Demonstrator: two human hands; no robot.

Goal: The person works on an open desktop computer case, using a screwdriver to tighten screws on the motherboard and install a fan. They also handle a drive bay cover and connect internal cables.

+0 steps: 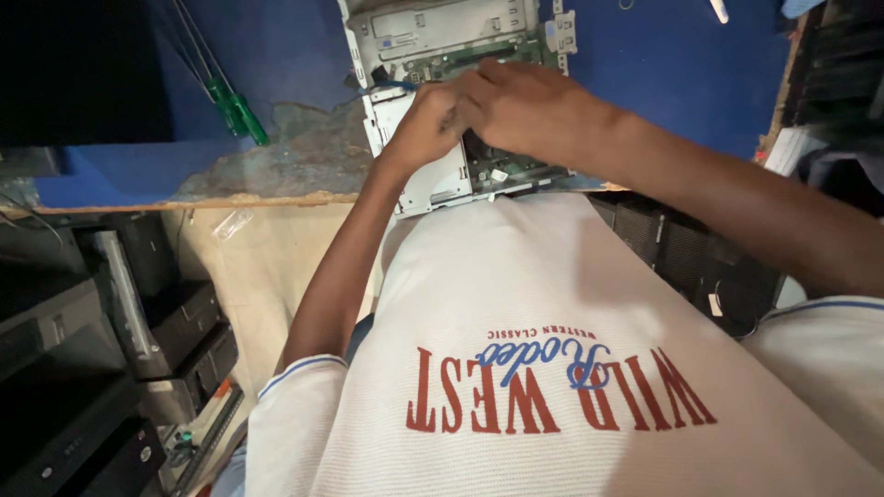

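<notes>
So over on the left there's a pair of green-handled screwdrivers [238, 110] lying on the blue bench [681, 64], well apart from where I'm working. My left hand [422, 124] is curled over the open computer case [433, 184], fingers together near a blue cable [391, 86], though I can't tell if I'm actually pinching it. My right hand [525, 106] lies just beside it, touching, fingers bunched down toward the green circuit board [442, 63]. The case runs lengthwise straight away from my chest, and both hands are equally close.
</notes>
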